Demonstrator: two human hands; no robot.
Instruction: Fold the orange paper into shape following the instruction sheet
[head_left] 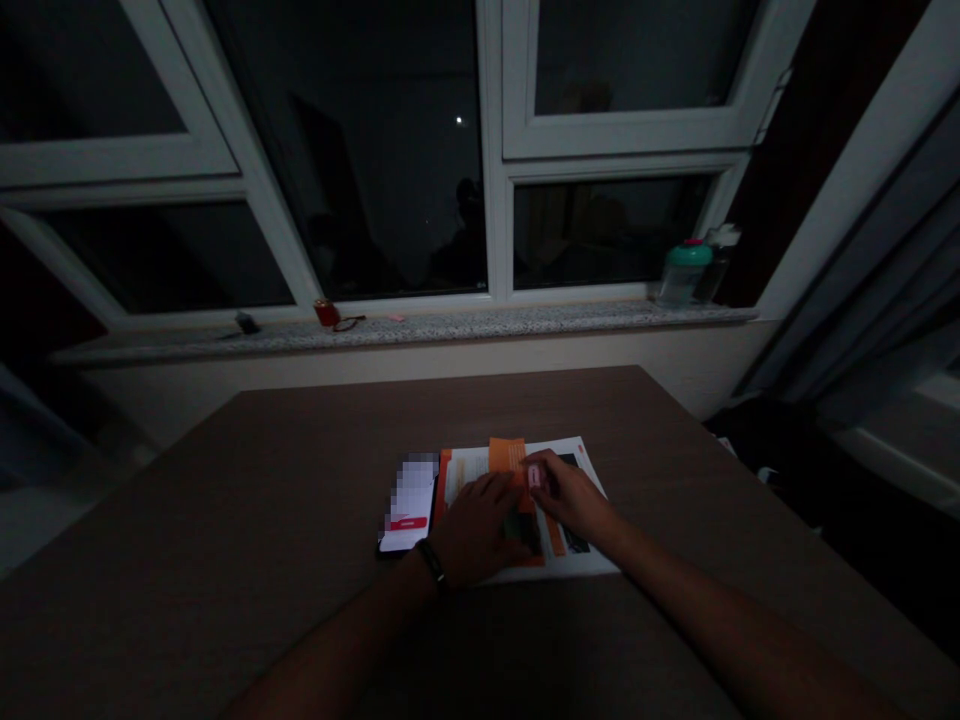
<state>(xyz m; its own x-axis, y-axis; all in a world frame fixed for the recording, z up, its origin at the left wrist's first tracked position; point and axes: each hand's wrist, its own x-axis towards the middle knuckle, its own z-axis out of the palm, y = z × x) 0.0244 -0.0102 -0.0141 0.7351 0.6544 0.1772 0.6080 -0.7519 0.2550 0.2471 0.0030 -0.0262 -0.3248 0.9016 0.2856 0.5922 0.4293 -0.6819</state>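
Observation:
A printed sheet or booklet [589,567] with orange and dark pictures lies on the brown table. My left hand [480,525], with a dark band at its wrist, rests flat on it with the fingers stretched out. An orange strip of paper [507,453] lies across the page and sticks out past its top edge. Between the thumb and fingers of my right hand [574,497] is a small pale pink block [534,477], held over the page beside the orange strip; its kind is unclear. Left of the page lies a phone [409,505] with its screen lit.
The table [300,470] reaches close to the wall under a window. On the stone sill [465,323] stand a small red jar [326,312], a small dark item [246,322] and a clear bottle with a teal lid [684,272]. A grey curtain [862,250] hangs at right.

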